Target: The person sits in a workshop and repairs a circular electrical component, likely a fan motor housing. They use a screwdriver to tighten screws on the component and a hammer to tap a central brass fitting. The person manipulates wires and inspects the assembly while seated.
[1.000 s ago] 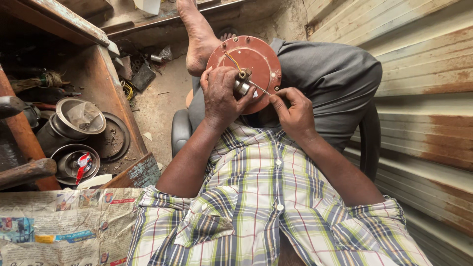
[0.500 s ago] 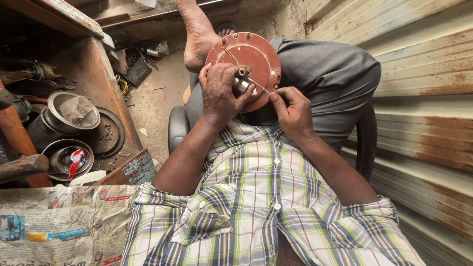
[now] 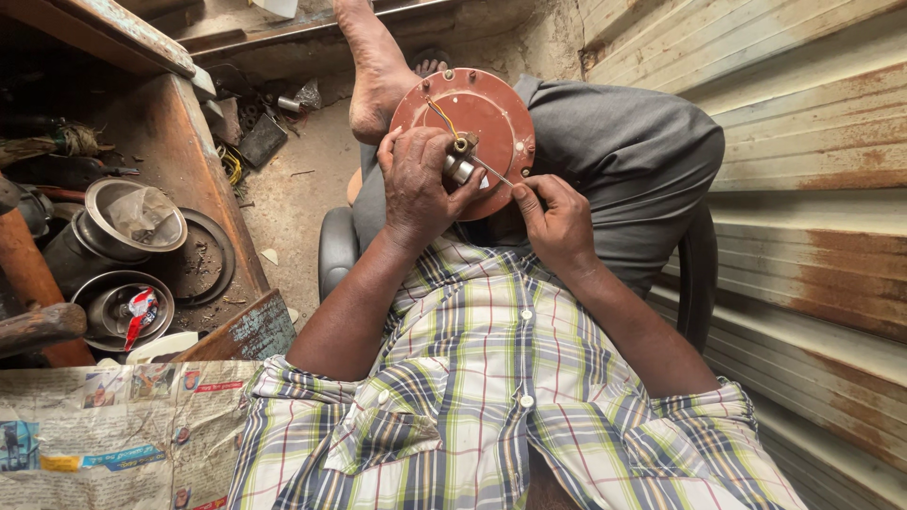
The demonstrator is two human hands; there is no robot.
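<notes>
Head view: left hand (image 3: 420, 189) grasps the shaft (image 3: 460, 168) of the red disc (image 3: 496, 118). Right hand (image 3: 557, 222) pinches a thin wire (image 3: 493, 173) at the shaft.

The corrugated metal wall (image 3: 803, 189) stands close on the right, leaving little room there. On the left, a wooden shelf (image 3: 189, 179) crowded with metal bowls (image 3: 132, 217) hems in that side. Between shelf and lap, a strip of bare dirt floor (image 3: 302, 189) lies open, with a bare foot (image 3: 373, 80) beside it.

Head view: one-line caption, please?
Left hand grips the round reddish-brown metal motor cover; right hand holds a thin wire.
</notes>
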